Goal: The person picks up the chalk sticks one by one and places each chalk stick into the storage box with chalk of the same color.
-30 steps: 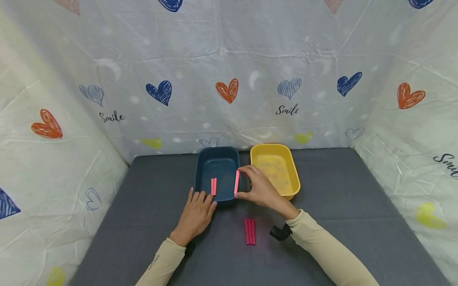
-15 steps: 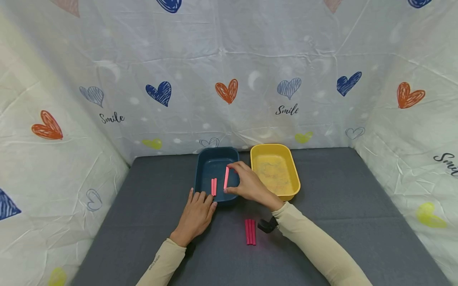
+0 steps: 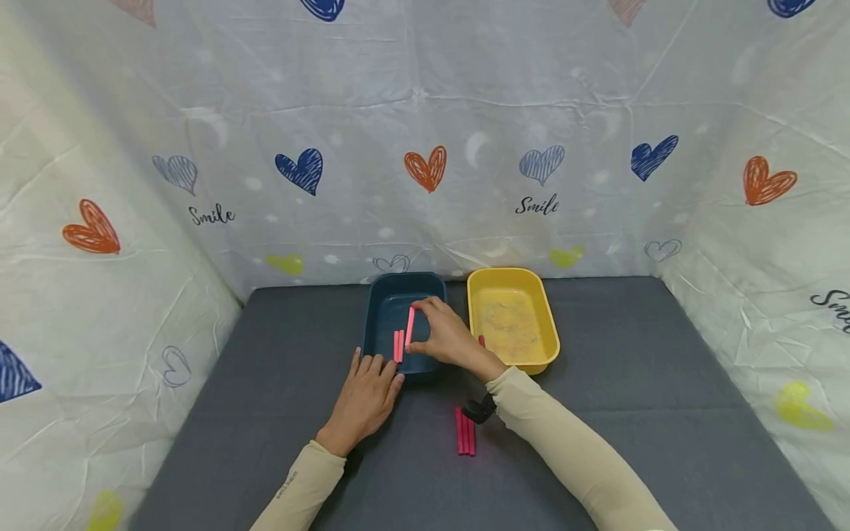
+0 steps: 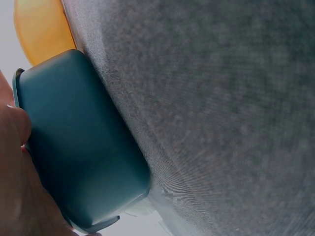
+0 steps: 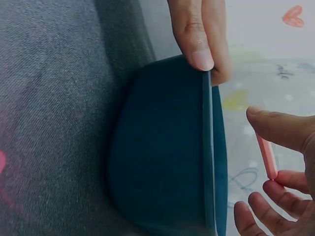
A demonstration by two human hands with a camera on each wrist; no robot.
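Observation:
My right hand (image 3: 451, 338) pinches a short pink stick (image 3: 409, 326) by its ends between thumb and finger, above the dark blue tray (image 3: 406, 280). In the right wrist view the held stick (image 5: 267, 157) is apart from the tray, above its rim. Two more pink sticks (image 3: 398, 346) stand side by side within the tray's outline, near its front; their lower ends are near my left fingers. My left hand (image 3: 364, 394) grips the tray's front rim, thumb (image 5: 202, 59) outside and fingers over the edge.
A yellow tray (image 3: 547, 335) stands right of the blue one; a dark red stick tip (image 3: 481, 341) shows at its left side, partly hidden by my right wrist. Several deeper pink sticks (image 3: 460, 435) lie on the grey cloth in front. A printed white sheet hangs behind.
My right hand has carried the pink stick leftward from the blue tray's right edge to beside the two other sticks. My left hand has stayed on the rim.

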